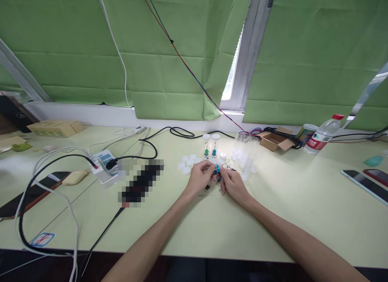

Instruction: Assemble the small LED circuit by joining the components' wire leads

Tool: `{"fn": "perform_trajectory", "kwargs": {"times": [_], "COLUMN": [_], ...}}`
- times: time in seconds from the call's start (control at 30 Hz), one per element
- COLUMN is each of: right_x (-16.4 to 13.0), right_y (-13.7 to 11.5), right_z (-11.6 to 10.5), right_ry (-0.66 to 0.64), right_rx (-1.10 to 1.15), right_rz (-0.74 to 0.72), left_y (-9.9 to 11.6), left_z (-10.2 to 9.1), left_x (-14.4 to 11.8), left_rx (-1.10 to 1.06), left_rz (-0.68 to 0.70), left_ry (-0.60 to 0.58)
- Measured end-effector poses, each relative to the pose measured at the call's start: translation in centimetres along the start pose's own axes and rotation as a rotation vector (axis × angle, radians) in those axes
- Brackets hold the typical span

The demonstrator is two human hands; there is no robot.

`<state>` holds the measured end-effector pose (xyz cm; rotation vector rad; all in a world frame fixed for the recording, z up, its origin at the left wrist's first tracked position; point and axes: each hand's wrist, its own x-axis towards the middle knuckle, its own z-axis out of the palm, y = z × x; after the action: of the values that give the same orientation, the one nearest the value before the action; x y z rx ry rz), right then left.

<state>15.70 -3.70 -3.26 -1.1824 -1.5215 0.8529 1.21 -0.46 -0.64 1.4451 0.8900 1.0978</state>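
Blue part [217, 169] pinched by closed fingers [208, 164] of my left hand [198, 179] and right hand [235, 185] | capped tubes [206, 138] stand on its far side, white caps [186, 170] left | I'd best brace with one, nudge gently with the other.

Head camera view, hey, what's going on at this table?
A person's left hand and right hand together pinch a small blue piece above the table. Just beyond stand two clear tubes, one with a green part inside, the other with a blue part. Round white pieces lie beyond the left hand.
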Motion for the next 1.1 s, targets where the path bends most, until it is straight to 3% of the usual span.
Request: {"fn": "perform_trajectory", "kwargs": {"times": [0.47,1.1], "right_x": [-0.21,0.11], "right_y": [-0.26,-0.17], "right_z": [-0.11,-0.13], "right_ry": [-0.043,0.019], "right_rx": [0.132,0.014], "right_rz": [0.009,0.005], "left_y": [-0.16,-0.4], "left_z": [-0.2,-0.12], "left_x": [0.22,0.07], "left_rx": [-0.029,0.006], "left_rz": [0.017,-0.003], "left_ry": [0.061,-0.007]}}
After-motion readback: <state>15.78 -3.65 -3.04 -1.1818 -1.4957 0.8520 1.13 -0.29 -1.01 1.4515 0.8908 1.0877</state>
